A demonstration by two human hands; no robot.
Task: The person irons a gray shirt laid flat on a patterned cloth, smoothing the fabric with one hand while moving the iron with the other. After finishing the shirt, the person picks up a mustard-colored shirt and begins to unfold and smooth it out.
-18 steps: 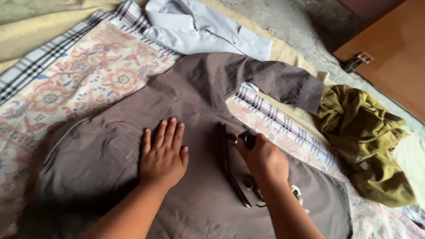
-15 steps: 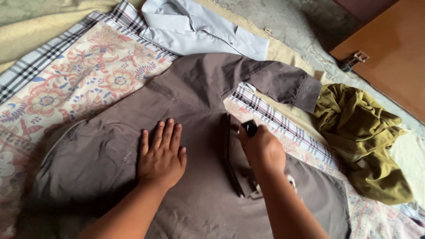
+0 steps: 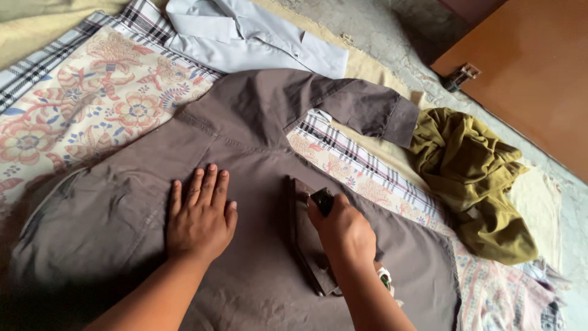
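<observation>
— Shirt (image 3: 245,147), the brown one, where is it lying?

— It is lying spread flat on a flowered sheet (image 3: 92,98) with a checked border, one sleeve folded out toward the right.

— And the hands?

— The left hand (image 3: 199,220) is pressing palm-down on the brown cloth, fingers spread open, holding nothing. The right hand (image 3: 343,230) is gripping the black handle of a dark iron (image 3: 303,239), which is sitting on the shirt just beside the left hand.

— Anything else around?

— A pale blue shirt (image 3: 245,40) is lying above the collar, and a crumpled olive garment (image 3: 474,178) is sitting to the right, near a wooden door (image 3: 533,67).
</observation>
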